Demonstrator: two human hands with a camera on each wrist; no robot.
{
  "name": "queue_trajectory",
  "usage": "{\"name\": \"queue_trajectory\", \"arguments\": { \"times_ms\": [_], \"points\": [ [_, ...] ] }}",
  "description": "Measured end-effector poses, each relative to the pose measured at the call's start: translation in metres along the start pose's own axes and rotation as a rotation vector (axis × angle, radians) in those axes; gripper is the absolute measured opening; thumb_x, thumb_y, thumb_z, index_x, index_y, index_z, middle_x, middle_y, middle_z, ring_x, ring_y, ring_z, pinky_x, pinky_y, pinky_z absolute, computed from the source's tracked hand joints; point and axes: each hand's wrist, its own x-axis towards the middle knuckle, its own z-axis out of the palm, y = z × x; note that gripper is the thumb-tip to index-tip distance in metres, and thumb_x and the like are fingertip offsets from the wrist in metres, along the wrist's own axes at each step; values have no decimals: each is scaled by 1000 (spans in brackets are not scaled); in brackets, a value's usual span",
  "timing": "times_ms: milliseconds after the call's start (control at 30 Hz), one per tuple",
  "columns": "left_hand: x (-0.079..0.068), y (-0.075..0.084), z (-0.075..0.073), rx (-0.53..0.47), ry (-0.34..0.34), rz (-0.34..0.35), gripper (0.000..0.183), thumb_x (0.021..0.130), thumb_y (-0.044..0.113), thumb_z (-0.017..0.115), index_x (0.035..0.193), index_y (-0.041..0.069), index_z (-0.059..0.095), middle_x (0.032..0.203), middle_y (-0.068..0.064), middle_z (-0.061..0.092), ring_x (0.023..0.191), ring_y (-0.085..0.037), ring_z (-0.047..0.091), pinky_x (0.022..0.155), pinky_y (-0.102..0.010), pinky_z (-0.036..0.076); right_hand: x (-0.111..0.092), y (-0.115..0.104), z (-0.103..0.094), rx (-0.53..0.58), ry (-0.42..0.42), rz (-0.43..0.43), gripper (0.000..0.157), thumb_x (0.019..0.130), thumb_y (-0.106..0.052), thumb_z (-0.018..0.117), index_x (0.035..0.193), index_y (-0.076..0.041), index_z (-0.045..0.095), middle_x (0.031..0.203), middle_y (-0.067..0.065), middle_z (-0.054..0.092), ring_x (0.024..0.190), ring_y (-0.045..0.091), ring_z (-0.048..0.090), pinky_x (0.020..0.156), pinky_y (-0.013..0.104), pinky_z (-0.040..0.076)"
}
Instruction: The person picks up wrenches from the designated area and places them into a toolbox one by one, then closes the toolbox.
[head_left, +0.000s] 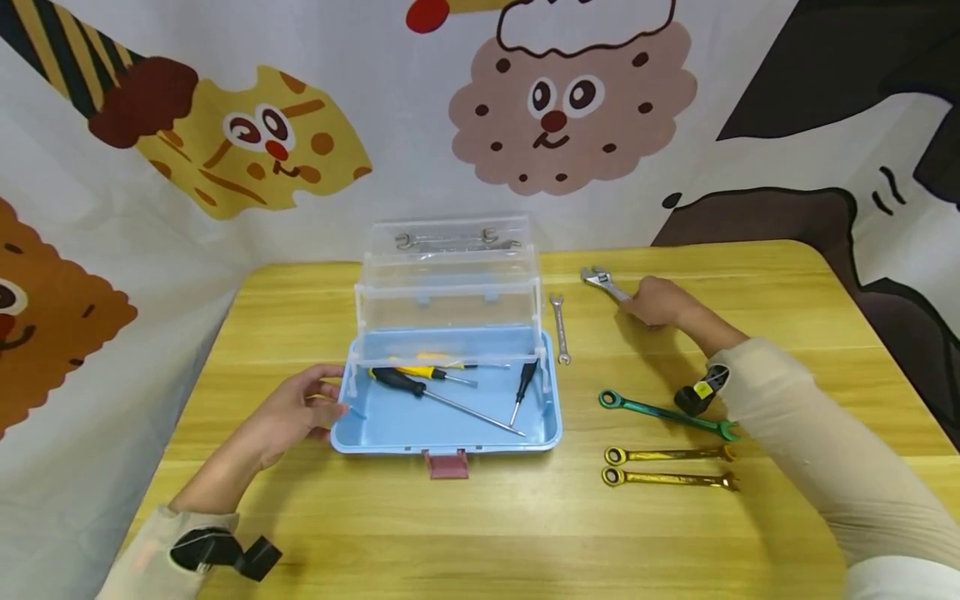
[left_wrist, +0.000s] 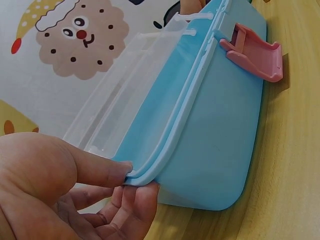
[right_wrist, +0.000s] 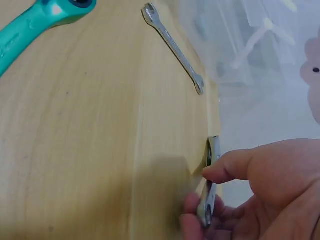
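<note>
My left hand (head_left: 292, 412) pinches the left rim of a light blue toolbox (head_left: 375, 450), thumb on top and fingers curled below the lip in the left wrist view. At the back right of the table, my right hand (head_left: 660, 302) grips a silver adjustable wrench (head_left: 606, 283) by its handle, its head pointing away to the left. In the right wrist view the thumb and fingers close round the handle (right_wrist: 210, 192). Inside the toolbox lie a long black screwdriver (head_left: 399, 381), a small black screwdriver (head_left: 527, 377) and yellow-handled screwdrivers (head_left: 423, 372).
Clear folding trays (head_left: 450, 312) stand raised at the toolbox's back, with silver wrenches (head_left: 450, 240) at the top. A pink latch (head_left: 447, 465) hangs in front. To the right lie a small silver wrench (head_left: 560, 329), a green wrench (head_left: 667, 413) and two gold wrenches (head_left: 671, 455).
</note>
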Motion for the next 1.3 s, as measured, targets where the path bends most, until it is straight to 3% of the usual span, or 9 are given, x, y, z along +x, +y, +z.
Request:
{"name": "queue_trajectory", "arguments": {
  "times_ms": [67,167,267,400,467,600,867,1100,1300],
  "points": [
    [1,0,0,-1,0,0,59,99,-2,59,152,-6,32,118,-20,50,90,-24,58,67,-34,58,-2,1,-1,95,10,3,36,105,-16,48,77,2,60,55,-1,46,47,11,39,48,28,38],
    [1,1,1,-2,1,0,59,99,-2,59,152,-6,32,119,-21,49,91,-25,59,68,-34,58,-5,5,-1,235,30,10,34,106,-20,52,108,14,54,70,7,55,53,13,39,50,30,36],
    [0,1,1,-4,1,2,60,99,-2,59,152,-6,32,120,-21,49,93,-26,59,68,-34,58,-8,9,2,308,73,27,63,104,-30,58,144,12,33,104,21,59,70,21,48,59,33,40],
    [1,0,0,-12,-1,4,60,98,-3,60,152,-6,32,120,-21,49,93,-25,59,68,-34,58,-13,14,9,376,149,22,85,101,-39,64,160,2,18,136,30,45,104,31,52,77,36,45],
    [0,0,0,-16,-3,5,60,98,-3,60,152,-6,32,120,-21,49,93,-25,59,67,-33,58,-13,16,12,411,195,13,85,100,-39,65,161,-2,18,137,29,45,107,31,50,79,35,45],
    [0,0,-2,-15,-4,5,60,99,-3,59,152,-5,32,120,-21,49,93,-24,59,67,-33,58,-10,20,19,463,273,-4,77,102,-36,63,161,-4,26,132,24,48,91,19,48,70,27,44],
    [1,-2,-2,-14,-14,9,60,100,-1,59,152,-6,31,121,-22,50,91,-25,59,68,-33,58,-3,27,31,451,397,-15,50,103,-29,62,143,1,56,139,25,57,88,14,48,64,21,41],
    [0,-1,-1,-21,-18,13,60,99,-1,59,152,-6,31,119,-21,50,91,-25,60,68,-33,58,-2,30,36,460,455,-13,46,103,-26,63,140,1,59,142,23,56,106,17,51,73,16,43],
    [0,0,-2,-25,-22,17,60,99,-1,60,152,-6,31,121,-21,50,92,-24,59,68,-33,58,0,30,37,499,464,-43,44,103,-24,63,140,1,60,142,22,57,104,13,51,72,15,44]
  ]
}}
